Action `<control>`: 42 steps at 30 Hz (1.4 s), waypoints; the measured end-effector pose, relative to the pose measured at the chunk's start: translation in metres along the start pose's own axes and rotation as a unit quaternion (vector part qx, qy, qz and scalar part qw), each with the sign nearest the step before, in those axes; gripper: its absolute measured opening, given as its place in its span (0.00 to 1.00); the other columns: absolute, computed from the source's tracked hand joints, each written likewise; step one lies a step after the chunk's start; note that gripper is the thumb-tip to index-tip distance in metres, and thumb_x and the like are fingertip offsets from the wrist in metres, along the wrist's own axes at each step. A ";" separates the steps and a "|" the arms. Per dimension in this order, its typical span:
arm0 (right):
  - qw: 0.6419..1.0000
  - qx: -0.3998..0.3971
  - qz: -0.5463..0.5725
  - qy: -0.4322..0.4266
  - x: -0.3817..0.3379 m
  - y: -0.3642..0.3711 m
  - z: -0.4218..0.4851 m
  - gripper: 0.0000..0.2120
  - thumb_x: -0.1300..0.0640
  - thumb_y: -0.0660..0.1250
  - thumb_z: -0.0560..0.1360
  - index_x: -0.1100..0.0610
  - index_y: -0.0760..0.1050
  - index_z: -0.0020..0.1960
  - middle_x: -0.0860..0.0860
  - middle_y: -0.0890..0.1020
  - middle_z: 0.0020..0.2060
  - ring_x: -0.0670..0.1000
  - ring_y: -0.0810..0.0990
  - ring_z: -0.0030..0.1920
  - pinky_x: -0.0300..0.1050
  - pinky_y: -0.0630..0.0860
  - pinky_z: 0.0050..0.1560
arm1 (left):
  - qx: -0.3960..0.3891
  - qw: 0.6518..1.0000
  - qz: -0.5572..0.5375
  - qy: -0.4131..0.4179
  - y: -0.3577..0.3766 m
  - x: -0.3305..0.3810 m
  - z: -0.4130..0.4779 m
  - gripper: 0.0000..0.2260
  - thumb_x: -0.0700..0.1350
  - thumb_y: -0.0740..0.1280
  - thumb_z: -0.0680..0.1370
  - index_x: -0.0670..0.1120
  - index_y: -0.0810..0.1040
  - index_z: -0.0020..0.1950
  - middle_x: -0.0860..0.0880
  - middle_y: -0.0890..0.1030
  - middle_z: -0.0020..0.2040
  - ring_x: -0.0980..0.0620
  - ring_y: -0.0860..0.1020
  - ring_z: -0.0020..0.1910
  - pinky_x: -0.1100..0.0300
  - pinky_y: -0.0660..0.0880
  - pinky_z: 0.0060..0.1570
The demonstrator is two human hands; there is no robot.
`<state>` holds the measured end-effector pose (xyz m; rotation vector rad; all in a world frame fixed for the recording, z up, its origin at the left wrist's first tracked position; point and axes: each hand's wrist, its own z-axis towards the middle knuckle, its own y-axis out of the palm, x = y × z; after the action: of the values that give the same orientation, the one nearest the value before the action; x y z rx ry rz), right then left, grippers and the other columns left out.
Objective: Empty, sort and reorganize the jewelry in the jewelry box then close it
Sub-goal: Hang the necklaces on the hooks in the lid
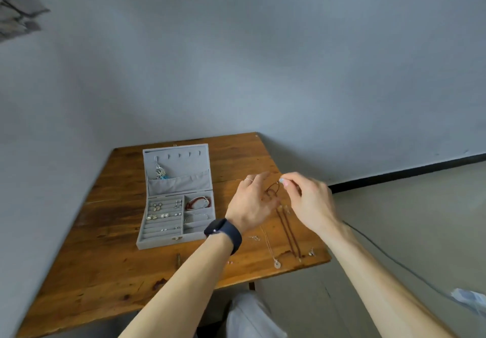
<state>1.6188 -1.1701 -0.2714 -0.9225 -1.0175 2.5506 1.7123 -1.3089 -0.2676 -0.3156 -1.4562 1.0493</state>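
- Right hand (309, 200) raised over the table, thumb and forefinger pinched on the end of a thin brown cord (272, 189).
- Left hand (253, 203) beside it, fingers loosely spread, the cord's loop touching them; real grip not possible to tell. Dark watch (223, 235) on the wrist.
- Below, brown cords (290, 235) and a thin pendant chain (271, 249) laid lengthwise, away from the body.
- Jewelry box (178, 198) open at left, lid upright, earrings and bracelets inside.
- Wooden table (110, 253) in a grey corner; pale floor at right.
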 end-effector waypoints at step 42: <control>0.653 -0.132 0.620 0.415 -0.072 0.070 0.014 0.05 0.62 0.71 0.75 0.58 0.78 0.51 0.52 0.80 0.39 0.48 0.78 0.39 0.41 0.75 0.46 | -0.042 0.824 -0.497 -0.268 -0.194 -0.170 -0.176 0.09 0.50 0.73 0.68 0.48 0.77 0.43 0.43 0.82 0.52 0.42 0.81 0.54 0.46 0.74 0.59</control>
<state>1.6659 -1.2596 -0.2780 -3.3268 -0.3991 1.9496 1.9810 -1.4679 -0.2634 0.7015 -1.8219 0.1897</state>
